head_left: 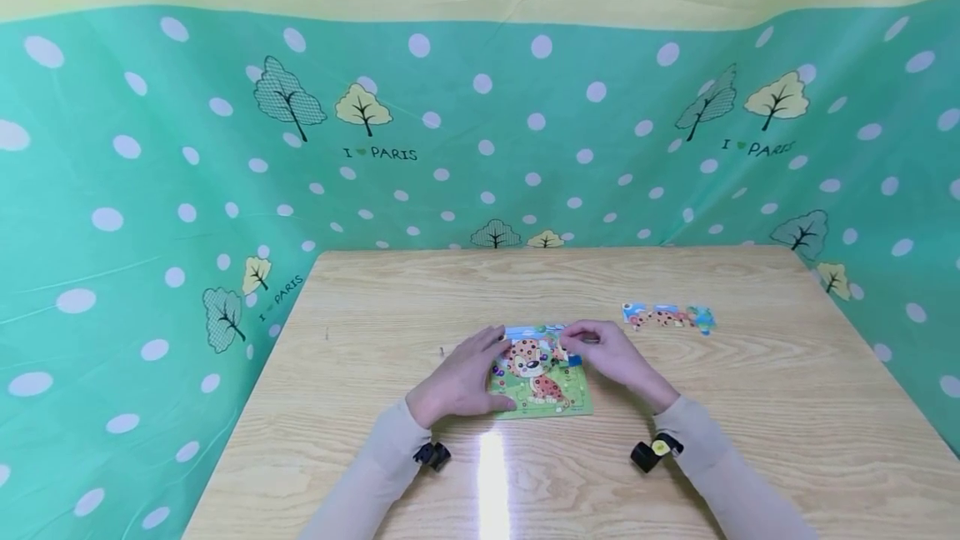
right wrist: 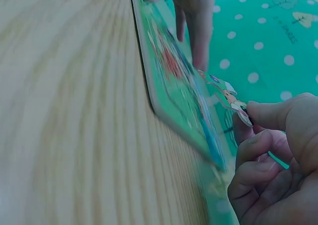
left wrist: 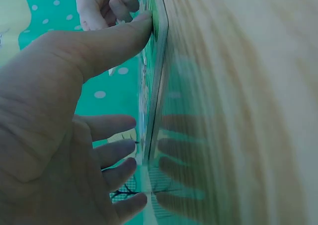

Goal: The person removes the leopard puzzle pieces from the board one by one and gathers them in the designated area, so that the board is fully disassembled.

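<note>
A flat jigsaw puzzle board [head_left: 551, 410] with a spotted cartoon animal on green grass lies on the table. My left hand [head_left: 465, 375] spans its left side; in the left wrist view the thumb [left wrist: 117, 41] touches the board's face near the edge and the other fingers extend along the far side. Over the board's upper right, my right hand [head_left: 611, 352] pinches a puzzle piece [right wrist: 229, 97] between thumb and index finger. The piece is tilted up in the right wrist view, its printed side partly showing. The other right fingers are curled into the palm.
Several puzzle pieces [head_left: 663, 317] with blue and spotted print lie to the right, behind the right hand. The wooden table [head_left: 360, 323] meets a green dotted curtain [head_left: 450, 132] at the back and sides. A bright light reflection crosses the front of the table.
</note>
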The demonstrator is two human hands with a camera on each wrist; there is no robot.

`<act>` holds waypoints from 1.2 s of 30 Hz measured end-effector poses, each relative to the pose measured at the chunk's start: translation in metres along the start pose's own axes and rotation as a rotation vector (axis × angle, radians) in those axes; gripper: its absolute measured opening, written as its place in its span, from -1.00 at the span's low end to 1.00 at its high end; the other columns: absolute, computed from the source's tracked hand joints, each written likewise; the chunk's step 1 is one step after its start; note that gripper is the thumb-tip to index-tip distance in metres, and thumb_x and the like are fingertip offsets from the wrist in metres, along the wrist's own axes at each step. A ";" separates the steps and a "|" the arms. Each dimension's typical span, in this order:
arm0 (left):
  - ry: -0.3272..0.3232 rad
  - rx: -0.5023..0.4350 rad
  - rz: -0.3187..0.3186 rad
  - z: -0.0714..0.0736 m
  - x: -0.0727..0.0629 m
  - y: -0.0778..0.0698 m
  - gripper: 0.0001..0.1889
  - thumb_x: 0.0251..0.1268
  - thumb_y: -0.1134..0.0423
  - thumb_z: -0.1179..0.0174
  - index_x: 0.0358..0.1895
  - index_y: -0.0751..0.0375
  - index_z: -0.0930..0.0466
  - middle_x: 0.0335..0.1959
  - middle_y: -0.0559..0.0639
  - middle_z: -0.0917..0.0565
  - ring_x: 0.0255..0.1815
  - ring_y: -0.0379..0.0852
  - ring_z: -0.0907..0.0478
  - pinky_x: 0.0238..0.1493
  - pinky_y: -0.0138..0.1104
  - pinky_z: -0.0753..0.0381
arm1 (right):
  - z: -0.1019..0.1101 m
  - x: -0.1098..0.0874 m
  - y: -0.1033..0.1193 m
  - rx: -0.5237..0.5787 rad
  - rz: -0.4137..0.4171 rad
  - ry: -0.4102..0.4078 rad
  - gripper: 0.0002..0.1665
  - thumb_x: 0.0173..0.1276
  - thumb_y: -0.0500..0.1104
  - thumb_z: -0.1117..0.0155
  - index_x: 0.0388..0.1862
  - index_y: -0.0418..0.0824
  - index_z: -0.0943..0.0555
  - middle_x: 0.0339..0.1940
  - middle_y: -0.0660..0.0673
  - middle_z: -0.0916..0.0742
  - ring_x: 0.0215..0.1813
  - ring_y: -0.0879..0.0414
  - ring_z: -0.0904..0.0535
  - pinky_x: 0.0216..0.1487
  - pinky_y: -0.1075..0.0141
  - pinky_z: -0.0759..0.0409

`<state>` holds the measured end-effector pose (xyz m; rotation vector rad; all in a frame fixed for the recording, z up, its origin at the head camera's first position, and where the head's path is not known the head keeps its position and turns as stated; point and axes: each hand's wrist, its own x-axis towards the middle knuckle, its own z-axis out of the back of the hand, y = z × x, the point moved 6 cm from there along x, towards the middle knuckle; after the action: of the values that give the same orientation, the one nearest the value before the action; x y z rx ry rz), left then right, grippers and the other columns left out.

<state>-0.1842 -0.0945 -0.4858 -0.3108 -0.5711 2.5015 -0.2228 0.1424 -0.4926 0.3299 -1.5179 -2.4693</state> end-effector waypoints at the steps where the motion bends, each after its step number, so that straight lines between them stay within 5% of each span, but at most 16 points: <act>1: 0.003 0.006 0.000 0.000 -0.002 0.000 0.13 0.09 -0.29 -0.47 0.62 0.23 -0.18 0.68 0.14 -0.04 0.66 0.15 0.03 0.59 0.07 -0.04 | 0.003 -0.001 -0.002 -0.001 -0.002 -0.007 -0.67 0.51 -0.04 -0.34 0.07 -0.24 -0.73 -0.09 -0.08 -0.78 -0.05 0.04 -0.68 -0.03 0.16 -0.66; 25: 0.024 -0.013 0.003 -0.002 -0.011 0.008 0.15 0.15 -0.26 -0.45 0.64 0.31 -0.08 0.68 0.14 -0.04 0.66 0.12 0.01 0.61 0.04 0.00 | 0.087 -0.027 -0.041 -0.240 -0.057 -0.213 -0.50 0.58 0.05 -0.25 0.18 -0.35 -0.69 0.14 -0.32 -0.73 0.16 -0.21 -0.62 0.18 -0.05 -0.54; 36: 0.028 -0.008 0.002 -0.002 -0.009 0.011 0.18 0.10 -0.28 -0.47 0.64 0.31 -0.08 0.69 0.13 -0.04 0.66 0.13 0.02 0.61 0.05 0.01 | 0.110 -0.033 -0.047 -0.383 0.005 -0.287 -0.70 0.53 -0.10 -0.33 -0.01 -0.32 -0.78 -0.04 -0.27 -0.77 -0.01 -0.15 -0.63 -0.04 0.08 -0.55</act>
<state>-0.1808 -0.1073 -0.4919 -0.3492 -0.5692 2.4933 -0.2287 0.2658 -0.4838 -0.0998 -1.0876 -2.8196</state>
